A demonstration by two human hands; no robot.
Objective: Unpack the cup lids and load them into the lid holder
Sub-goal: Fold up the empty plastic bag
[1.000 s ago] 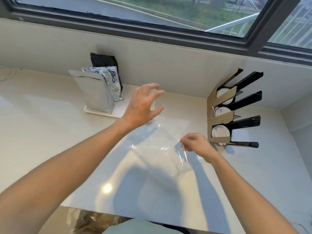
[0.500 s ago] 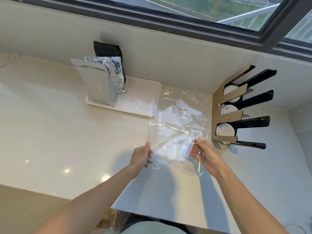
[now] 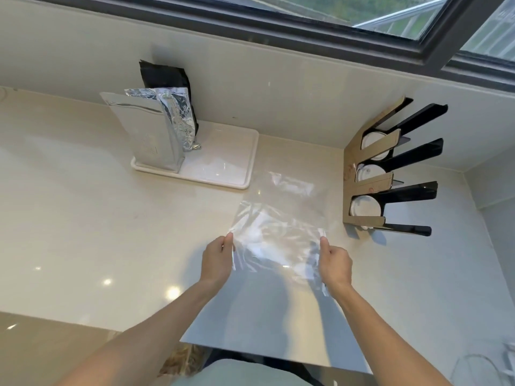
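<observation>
Standing upright on a white rectangular tray at the left of the pale glossy bench, silver and black foil pouches lean near the wall. In the middle, the left hand and right hand each pinch a side edge of a clear, crinkled plastic bag, spread between them just above the bench. At the right, white round cup lids sit in the slots of the black-and-brown lid holder by the wall.
</observation>
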